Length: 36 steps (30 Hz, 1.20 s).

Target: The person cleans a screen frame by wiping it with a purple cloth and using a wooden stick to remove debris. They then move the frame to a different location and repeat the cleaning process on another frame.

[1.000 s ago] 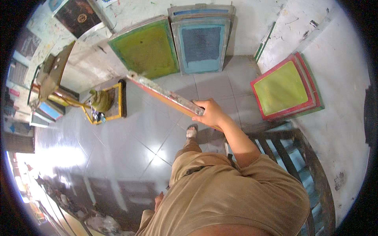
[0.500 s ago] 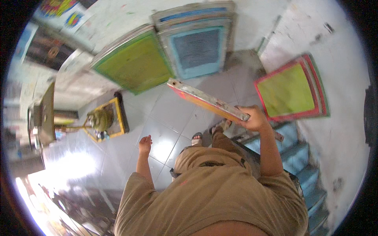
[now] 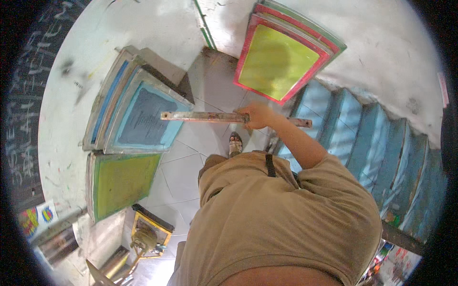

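My right hand (image 3: 261,116) is wrapped round a printing screen frame (image 3: 200,116), which I see almost edge-on as a long, worn metal bar with a hole near its end. The frame hangs level in front of me, its far right end showing past my wrist. Ahead of the hand, a stack of red-edged screens with a yellow-green face (image 3: 279,62) leans against the wall. To the left of the held frame stand blue-faced screens (image 3: 148,117), which it partly overlaps from this angle. My left hand is out of the picture.
A green screen (image 3: 125,183) leans on the left wall beside the blue ones. Blue steps (image 3: 350,117) rise along the right. At lower left stands a yellow-edged machine base (image 3: 162,233). My sandalled foot (image 3: 235,144) is on the grey tiles (image 3: 183,176).
I have turned to the right, so the leaning screens sit farther left and more of the steps shows. The held frame has swung from slanting to level. My left hand has left the view.
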{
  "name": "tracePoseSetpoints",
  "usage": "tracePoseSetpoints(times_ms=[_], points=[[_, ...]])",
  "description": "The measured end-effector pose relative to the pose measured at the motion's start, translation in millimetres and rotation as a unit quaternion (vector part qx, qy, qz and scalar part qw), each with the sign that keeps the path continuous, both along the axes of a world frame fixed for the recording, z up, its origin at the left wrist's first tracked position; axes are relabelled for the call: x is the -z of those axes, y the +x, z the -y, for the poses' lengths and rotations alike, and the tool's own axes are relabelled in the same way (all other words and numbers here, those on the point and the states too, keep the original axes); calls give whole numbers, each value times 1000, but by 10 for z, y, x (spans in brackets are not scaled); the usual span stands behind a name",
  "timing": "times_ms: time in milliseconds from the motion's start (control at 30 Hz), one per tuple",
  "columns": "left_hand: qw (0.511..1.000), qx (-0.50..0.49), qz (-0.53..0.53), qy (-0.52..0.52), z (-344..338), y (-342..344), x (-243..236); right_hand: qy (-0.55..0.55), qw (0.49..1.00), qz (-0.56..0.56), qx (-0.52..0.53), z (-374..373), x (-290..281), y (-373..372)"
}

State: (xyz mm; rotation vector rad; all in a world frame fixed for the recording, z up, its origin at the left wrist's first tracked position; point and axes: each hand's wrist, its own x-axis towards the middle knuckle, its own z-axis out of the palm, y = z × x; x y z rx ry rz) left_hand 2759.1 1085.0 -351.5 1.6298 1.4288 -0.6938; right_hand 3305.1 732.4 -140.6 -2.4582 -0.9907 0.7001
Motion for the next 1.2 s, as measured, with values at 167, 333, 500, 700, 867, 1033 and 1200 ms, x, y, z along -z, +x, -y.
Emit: tracePoseSetpoints(times_ms=[167,333,500,700,867,1033,1200], points=[[988,-144,48,-25,-330,1663,-512,-4,998,31,59,124,288,501],[977,-150,93,-116,-1066,1806,450,-44,985,10,164,198,248,1003],[988,-52,61,-135,-1345,2619,799,-73,965,8,253,497,210,1475],[996,-6,40,-84,-1483,3479,353,-56,959,25,277,1065,724,1895],[983,-53,131,-115,-1596,4038,-119,-22,955,51,292,1377,1014,2258],[982,-115,115,-100,-1369,4011,23,-34,950,39,309,1586,895,2498],[983,-143,84,-79,-621,3756,54,-45,957,13,287,1851,1082,2801]])
